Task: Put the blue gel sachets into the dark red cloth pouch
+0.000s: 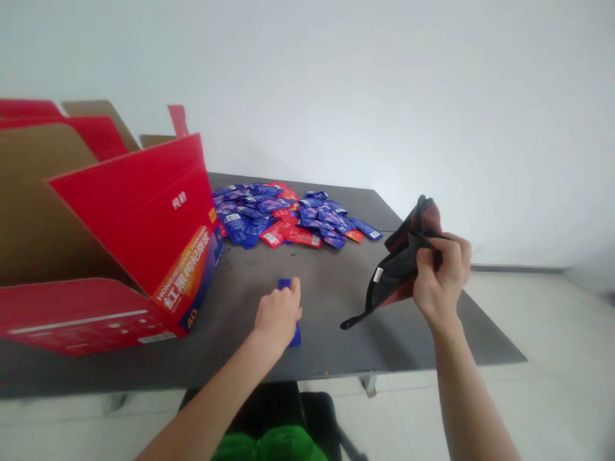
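My left hand (pixel 278 312) is over a blue sachet (pixel 295 337) on the grey table, its fingers curled down on it. The hand covers the middle of the sachet; only its two ends show. My right hand (pixel 442 275) grips a small fabric pouch (pixel 394 275) by its edge, thumb on the near side. The pouch is held above the table, tilted, its dark lining and a white label showing and its outside reddish. Whether anything is inside it, I cannot tell.
A large red carton (pixel 139 218) with raised flaps stands at the left of the table (pixel 240 282). Toward the back lies a heap of blue and red sachets (pixel 288 214). A white wall (pixel 336 96) rises behind, and the table's right edge drops to a pale floor.
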`<state>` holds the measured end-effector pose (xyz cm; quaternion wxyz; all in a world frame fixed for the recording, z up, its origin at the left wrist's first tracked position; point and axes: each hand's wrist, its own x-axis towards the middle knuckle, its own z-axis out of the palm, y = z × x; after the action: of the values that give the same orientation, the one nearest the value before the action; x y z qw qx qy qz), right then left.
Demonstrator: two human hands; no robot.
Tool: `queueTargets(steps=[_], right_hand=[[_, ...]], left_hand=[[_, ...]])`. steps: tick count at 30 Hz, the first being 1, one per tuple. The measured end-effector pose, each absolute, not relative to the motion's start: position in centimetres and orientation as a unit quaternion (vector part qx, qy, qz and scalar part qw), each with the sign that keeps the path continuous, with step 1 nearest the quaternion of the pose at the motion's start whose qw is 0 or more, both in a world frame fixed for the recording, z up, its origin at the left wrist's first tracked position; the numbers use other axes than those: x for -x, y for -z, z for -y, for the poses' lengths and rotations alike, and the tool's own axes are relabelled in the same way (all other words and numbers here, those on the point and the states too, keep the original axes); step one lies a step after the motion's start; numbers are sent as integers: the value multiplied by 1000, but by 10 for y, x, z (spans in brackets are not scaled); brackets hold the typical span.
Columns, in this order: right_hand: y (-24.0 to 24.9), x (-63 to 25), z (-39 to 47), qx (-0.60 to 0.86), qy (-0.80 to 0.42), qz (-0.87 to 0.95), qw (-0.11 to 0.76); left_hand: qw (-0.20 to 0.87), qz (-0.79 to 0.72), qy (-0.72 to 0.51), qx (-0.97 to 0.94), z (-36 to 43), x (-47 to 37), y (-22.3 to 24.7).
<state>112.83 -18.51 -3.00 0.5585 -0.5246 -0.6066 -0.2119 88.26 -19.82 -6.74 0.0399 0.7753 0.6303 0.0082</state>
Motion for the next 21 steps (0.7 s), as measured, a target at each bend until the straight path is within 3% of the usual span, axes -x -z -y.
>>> queueTargets(steps=[8, 15, 21], right_hand=[[41, -1128, 180, 522, 204, 621, 548], [41, -1131, 193, 530, 218, 601, 557], [35, -1145, 217, 507, 246, 525, 638]], left_hand=[[55, -631, -109, -766, 182, -836, 61], [-67, -603, -237, -759, 190, -848, 47], [-53, -588, -158, -792, 160, -874, 99]])
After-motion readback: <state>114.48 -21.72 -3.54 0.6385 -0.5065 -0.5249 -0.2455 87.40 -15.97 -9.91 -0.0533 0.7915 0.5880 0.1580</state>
